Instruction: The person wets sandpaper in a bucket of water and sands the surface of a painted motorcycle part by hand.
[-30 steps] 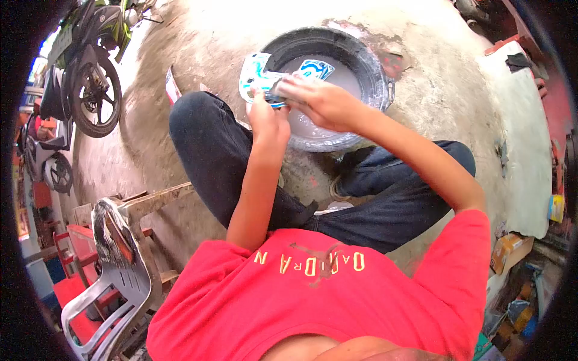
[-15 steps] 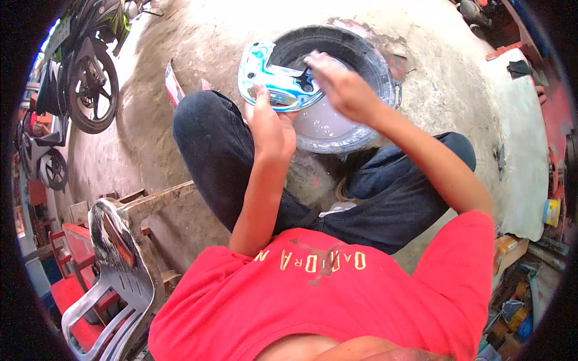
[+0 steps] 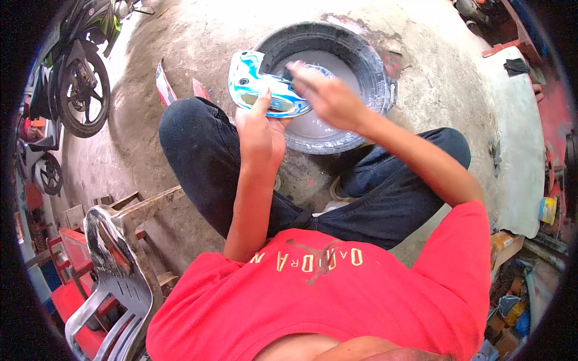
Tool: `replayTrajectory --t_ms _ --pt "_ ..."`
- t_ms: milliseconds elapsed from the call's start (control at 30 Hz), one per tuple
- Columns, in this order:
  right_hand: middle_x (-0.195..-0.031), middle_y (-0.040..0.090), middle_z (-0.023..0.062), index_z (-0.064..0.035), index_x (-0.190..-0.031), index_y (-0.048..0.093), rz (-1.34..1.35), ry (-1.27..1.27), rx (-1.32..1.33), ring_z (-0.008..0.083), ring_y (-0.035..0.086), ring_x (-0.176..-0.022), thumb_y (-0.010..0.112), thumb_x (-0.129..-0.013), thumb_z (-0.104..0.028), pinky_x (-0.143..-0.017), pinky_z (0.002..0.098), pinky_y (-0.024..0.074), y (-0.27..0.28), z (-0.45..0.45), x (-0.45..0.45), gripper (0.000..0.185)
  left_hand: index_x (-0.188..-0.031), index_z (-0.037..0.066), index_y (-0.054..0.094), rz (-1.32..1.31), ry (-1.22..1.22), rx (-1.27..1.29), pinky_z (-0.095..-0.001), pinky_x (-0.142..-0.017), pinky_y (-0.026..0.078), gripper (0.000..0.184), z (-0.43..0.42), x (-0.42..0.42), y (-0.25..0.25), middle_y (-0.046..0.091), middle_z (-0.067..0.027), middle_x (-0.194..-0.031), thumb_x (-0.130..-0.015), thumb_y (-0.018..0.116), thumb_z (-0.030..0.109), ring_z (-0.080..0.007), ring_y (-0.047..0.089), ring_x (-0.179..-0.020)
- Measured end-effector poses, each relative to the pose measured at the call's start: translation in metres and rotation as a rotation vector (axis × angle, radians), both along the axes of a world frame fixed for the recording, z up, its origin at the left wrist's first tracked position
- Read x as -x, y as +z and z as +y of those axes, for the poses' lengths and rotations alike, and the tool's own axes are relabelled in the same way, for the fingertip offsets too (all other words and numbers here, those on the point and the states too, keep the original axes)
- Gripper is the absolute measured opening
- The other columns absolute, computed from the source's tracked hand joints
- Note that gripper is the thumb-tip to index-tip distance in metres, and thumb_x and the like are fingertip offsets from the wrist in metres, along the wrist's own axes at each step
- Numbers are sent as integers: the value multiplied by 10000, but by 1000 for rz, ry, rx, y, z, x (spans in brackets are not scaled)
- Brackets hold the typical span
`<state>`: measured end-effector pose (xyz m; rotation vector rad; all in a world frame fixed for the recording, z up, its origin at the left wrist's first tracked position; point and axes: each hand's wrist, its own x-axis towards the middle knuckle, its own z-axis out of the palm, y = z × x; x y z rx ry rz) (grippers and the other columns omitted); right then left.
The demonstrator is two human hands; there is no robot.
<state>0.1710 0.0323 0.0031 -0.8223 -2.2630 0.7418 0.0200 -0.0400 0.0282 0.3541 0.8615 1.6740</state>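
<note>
My left hand (image 3: pixel 261 135) grips a glossy blue-and-white curved plastic panel (image 3: pixel 245 65) by its near edge, thumb on top. The panel has a round hole and is tilted over the left rim of a black tub (image 3: pixel 376 123). Cloudy greyish liquid (image 3: pixel 314 127) lies in the tub. Over the panel's right part, my right hand (image 3: pixel 331 96) is smeared by motion. Its fingers reach onto the panel's surface, and whether they hold anything cannot be made out.
Red-and-white panel pieces (image 3: pixel 164 84) lie on the concrete floor (image 3: pixel 138 120) beyond my left knee. A grey plastic chair (image 3: pixel 120 283) stands at lower left, motorcycles (image 3: pixel 84 90) at upper left. On the right are a pale board (image 3: pixel 521 144) and assorted clutter (image 3: pixel 512 307).
Both hands and the panel have shifted slightly left, and the panel is turned a little. My right hand has moved left across it, still blurred.
</note>
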Motion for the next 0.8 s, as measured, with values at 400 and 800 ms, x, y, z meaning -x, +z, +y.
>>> replayTrajectory --t_ms 400,800 --pt "-1399 490 305 63 -1329 530 -22 21 -99 445 493 -1290 469 -1026 -196 -1087 455 409 4 -25 -2 403 -1330 -7 426 9 26 14 -485 -878 564 361 0 3 -3 585 -159 -1215 -986 510 64 -274 636 -1084" --pt "-1431 486 262 62 -1390 469 53 85 -45 389 437 -1369 520 -1003 -124 -1152 435 323 5 -20 -5 432 -1344 3 428 14 2 -15 -476 -871 562 376 1 8 -7 575 -156 -1233 -988 526 76 -270 628 -1097"
